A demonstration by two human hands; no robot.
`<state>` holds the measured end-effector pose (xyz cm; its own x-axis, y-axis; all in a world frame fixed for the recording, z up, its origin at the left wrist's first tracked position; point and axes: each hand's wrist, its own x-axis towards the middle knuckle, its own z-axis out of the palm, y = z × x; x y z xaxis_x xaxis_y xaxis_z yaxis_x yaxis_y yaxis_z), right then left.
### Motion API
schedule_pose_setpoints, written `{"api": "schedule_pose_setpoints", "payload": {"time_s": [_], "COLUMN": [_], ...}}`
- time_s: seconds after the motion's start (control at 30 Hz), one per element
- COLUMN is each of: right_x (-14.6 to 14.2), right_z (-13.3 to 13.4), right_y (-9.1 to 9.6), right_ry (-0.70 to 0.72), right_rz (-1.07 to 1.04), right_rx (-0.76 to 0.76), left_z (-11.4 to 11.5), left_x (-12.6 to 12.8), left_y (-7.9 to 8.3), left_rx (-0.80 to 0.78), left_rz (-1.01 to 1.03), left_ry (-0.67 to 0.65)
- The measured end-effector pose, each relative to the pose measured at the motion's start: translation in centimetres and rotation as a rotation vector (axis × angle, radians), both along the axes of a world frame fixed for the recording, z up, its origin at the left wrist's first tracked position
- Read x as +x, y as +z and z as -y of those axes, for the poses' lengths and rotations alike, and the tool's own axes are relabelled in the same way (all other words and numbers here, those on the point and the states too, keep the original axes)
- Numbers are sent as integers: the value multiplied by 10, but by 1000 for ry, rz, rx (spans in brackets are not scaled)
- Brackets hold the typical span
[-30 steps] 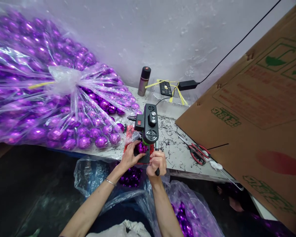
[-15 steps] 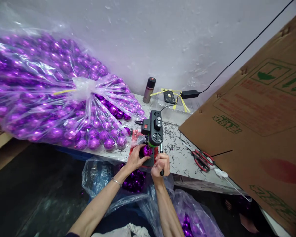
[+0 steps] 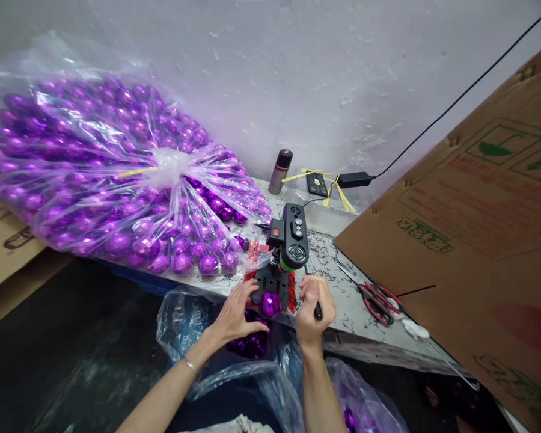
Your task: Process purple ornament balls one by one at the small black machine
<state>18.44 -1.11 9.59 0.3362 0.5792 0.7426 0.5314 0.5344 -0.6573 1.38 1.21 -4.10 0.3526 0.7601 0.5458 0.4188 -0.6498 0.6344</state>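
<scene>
A small black drill press (image 3: 294, 237) stands on the bench, its base lying over red material. My right hand (image 3: 314, 307) is wrapped round the black-tipped lever handle (image 3: 318, 311) at the machine's right side. At the front of the base is a shiny purple bauble (image 3: 269, 305), away from the drill head. My left hand (image 3: 237, 310) curves beside it on the left, fingers and thumb spread apart, not closed on the ball. Below the bench edge, a clear plastic bag (image 3: 180, 316) holds more purple baubles (image 3: 249, 347).
A huge tied clear bag of purple baubles (image 3: 117, 243) fills the bench's left. Behind the machine are a spray can (image 3: 280, 172), yellow strips (image 3: 345, 198) and a black power adapter (image 3: 355, 180). Red-handled scissors (image 3: 379, 302) lie beside a large cardboard box (image 3: 460, 240) at right.
The bauble has come from under the drill head toward me, to the front of the base. My left hand has opened and drawn back; my right hand, still on the lever, has shifted right.
</scene>
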Motion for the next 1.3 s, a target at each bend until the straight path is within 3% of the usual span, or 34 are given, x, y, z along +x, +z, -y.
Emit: {"api": "schedule_pose_setpoints", "payload": {"time_s": [0.1,0.23,0.3,0.37,0.43,0.5,0.67,0.73,0.83,0.93,1.1,1.3], "right_x": [-3,-2,-1,0,0,0,0,-2,-4,-6,-5,-5], "right_z": [1,2,3,4,4,4,3,2,1,-1,-1,1], "right_y": [-11,-15,-13,-12,-12,-13,-8,-2,11,22,24,18], "right_ry": [-20,-12,-3,0,-2,-2,8,-3,-22,-16,-22,-14], "right_rz": [12,34,51,63,67,62,36,13,-36,-65,-51,-50], "right_rx": [34,34,21,9,13,19,17,-4,-42,-58,-75,-43], "left_z": [-33,-114,-141,-152,-149,-141,-108,-86,-50,-25,-23,-35], "left_x": [-16,-12,-8,-6,-8,-15,-37,-39,-26,-2,28,38], "left_y": [28,75,90,95,93,87,71,63,49,33,10,7], "left_rx": [61,-49,-178,-252,-263,-229,54,113,81,-46,-255,-176], "left_rz": [-67,-363,-633,-835,-895,-797,-219,-78,8,63,119,86], "left_ry": [190,459,500,466,427,412,286,232,153,108,135,86]}}
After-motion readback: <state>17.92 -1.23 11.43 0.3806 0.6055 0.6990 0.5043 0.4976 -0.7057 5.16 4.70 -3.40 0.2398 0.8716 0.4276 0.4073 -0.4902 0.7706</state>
